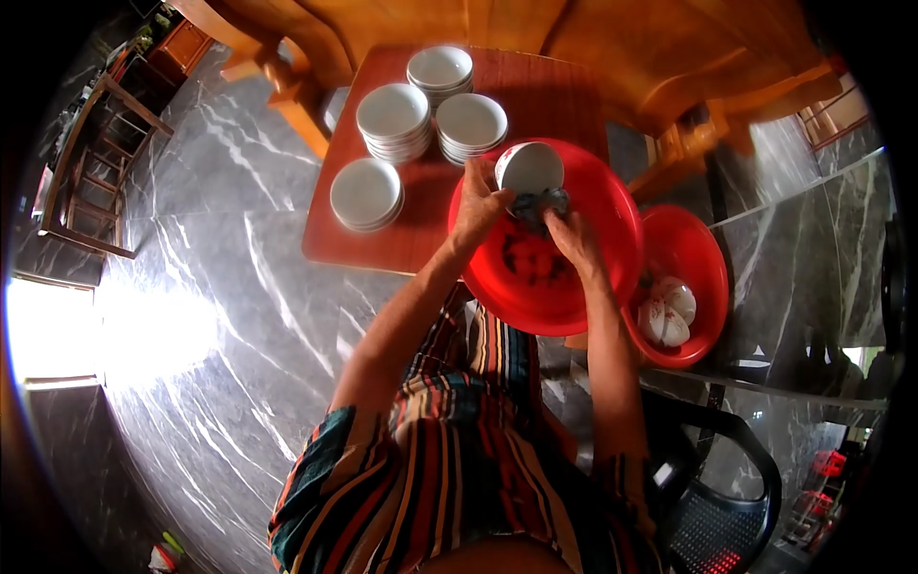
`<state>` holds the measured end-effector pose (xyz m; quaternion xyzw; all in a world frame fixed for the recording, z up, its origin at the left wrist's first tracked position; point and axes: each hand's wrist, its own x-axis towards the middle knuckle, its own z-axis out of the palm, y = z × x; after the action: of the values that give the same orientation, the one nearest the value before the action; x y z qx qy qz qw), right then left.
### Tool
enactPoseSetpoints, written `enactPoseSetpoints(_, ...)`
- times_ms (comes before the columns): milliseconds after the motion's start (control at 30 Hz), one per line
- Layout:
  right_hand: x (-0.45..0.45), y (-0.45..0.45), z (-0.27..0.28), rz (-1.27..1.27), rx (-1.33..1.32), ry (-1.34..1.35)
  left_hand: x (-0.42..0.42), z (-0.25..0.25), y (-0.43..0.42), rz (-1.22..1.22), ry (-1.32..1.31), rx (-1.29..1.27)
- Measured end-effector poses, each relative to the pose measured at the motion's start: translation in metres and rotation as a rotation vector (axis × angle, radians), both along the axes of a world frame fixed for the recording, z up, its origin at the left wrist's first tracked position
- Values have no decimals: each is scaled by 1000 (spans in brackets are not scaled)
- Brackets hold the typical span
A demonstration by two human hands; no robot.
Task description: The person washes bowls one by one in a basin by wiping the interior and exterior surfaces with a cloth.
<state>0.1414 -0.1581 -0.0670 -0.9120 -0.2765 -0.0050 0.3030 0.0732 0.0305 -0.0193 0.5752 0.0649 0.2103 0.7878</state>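
Over a large red basin (612, 230) my left hand (480, 203) grips the left side of a white bowl (532, 168), which is tilted with its inside towards me. My right hand (572, 234) is closed on a dark, crumpled cloth (540, 205) at the bowl's lower rim. The basin rests partly on the right side of a red-brown table (430, 237). Stacks of white bowls stand on the table left of the basin, among them a front stack (367, 194) and a taller stack (393, 120).
A second red basin (708, 277) with several bowls (666, 316) sits lower, at the right. A black chair (717, 517) stands at the lower right. Carved wooden furniture (421, 24) runs behind the table. A wooden chair (91, 182) is at the far left.
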Motion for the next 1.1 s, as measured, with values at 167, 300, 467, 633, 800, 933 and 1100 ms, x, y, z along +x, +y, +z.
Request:
enactPoseSetpoints(167, 14, -3, -30, 58, 69, 111, -5, 7, -1, 8, -110, 147)
enactPoseSetpoints(300, 38, -7, -71, -55, 498, 349, -16, 32, -6, -48, -22, 447)
enactPoseSetpoints(467, -16, 9, 45, -77, 433, 138, -14, 30, -7, -113, 75, 578)
enactPoseSetpoints(633, -18, 15, 52, -114, 149, -336, -11, 20, -5, -126, 215, 464)
enactPoseSetpoints(800, -26, 23, 77, 163, 116, -515, -10, 1, -1, -247, 182, 181)
enactPoseSetpoints(933, -27, 24, 79, 266, 64, -523, -11, 5, 0, -327, 269, 182)
enactPoseSetpoints(1100, -16, 18, 53, 8, 146, -397, -8, 12, -4, -262, 232, 266)
